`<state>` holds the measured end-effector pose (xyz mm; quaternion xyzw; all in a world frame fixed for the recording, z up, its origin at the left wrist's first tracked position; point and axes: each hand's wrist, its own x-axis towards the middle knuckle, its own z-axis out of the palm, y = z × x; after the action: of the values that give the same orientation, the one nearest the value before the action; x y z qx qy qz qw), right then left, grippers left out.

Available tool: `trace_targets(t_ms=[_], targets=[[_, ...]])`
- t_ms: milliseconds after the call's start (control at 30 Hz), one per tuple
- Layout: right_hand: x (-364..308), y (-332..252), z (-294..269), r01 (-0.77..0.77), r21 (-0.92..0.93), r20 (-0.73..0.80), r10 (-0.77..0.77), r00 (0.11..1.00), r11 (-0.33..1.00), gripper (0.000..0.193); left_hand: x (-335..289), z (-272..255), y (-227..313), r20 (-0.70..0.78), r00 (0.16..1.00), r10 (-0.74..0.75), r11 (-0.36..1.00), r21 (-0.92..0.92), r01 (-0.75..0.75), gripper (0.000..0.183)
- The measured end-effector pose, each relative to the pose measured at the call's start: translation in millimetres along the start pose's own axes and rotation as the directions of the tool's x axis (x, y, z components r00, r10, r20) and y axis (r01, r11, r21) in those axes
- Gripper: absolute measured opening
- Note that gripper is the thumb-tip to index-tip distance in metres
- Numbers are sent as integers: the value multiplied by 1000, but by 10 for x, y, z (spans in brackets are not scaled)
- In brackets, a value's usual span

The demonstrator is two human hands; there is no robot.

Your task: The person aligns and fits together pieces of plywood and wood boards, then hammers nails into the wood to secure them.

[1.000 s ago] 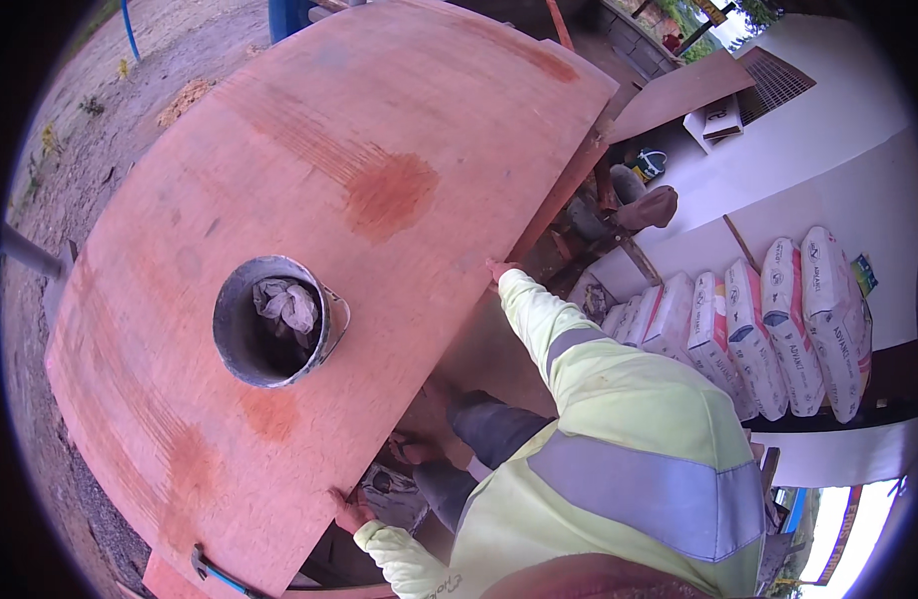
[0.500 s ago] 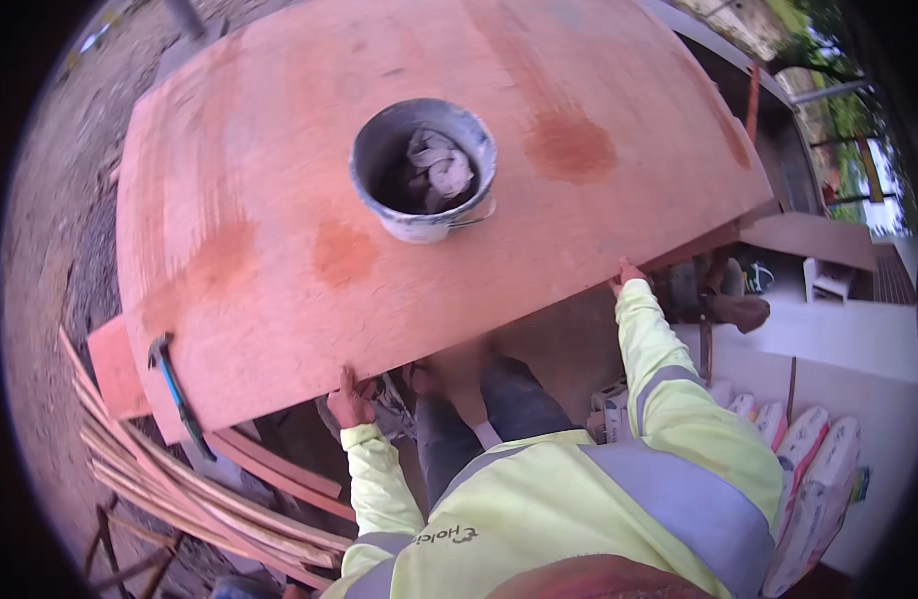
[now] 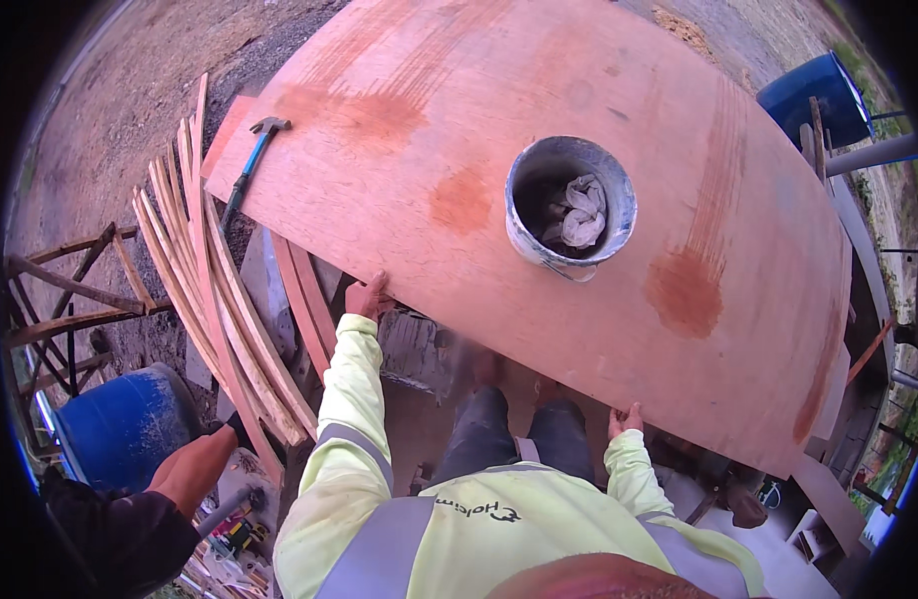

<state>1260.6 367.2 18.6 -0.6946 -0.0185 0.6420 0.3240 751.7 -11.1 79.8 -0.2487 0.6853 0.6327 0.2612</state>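
Observation:
A wide reddish plywood sheet (image 3: 599, 319) with dark orange stains lies in front of me. At its near edge my left hand (image 3: 369, 297) is closed, thumb on top and fingers hidden beneath. Further right, my right hand (image 3: 625, 419) grips the same edge with its thumb up. On the sheet stands a pale, smeared bucket (image 3: 521, 240) with a crumpled whitish cloth (image 3: 584, 212) inside. A claw hammer (image 3: 249, 168) with a blue and black handle rests across the sheet's left edge.
Long wooden strips (image 3: 229, 319) are stacked at the left. Another person's hand (image 3: 195, 467) reaches in at the lower left, beside a blue barrel (image 3: 130, 424) and a timber frame (image 3: 80, 290). A second blue barrel (image 3: 818, 100) stands at the far right.
My view has swung left, so the sheet, bucket and hammer appear shifted. The other person's hand and the barrels have come into view. Both my hands stay on the sheet's edge.

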Motion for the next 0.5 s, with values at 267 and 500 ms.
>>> trace_targets(t_ms=[267,500], targets=[[-76,393,155,-125,67,133,116,984,990,20,395,398,225,-39,997,74,989,133,-68,28],[171,403,-166,-86,-119,117,100,988,989,46,-1007,579,-1341,266,919,-291,924,327,198,37]])
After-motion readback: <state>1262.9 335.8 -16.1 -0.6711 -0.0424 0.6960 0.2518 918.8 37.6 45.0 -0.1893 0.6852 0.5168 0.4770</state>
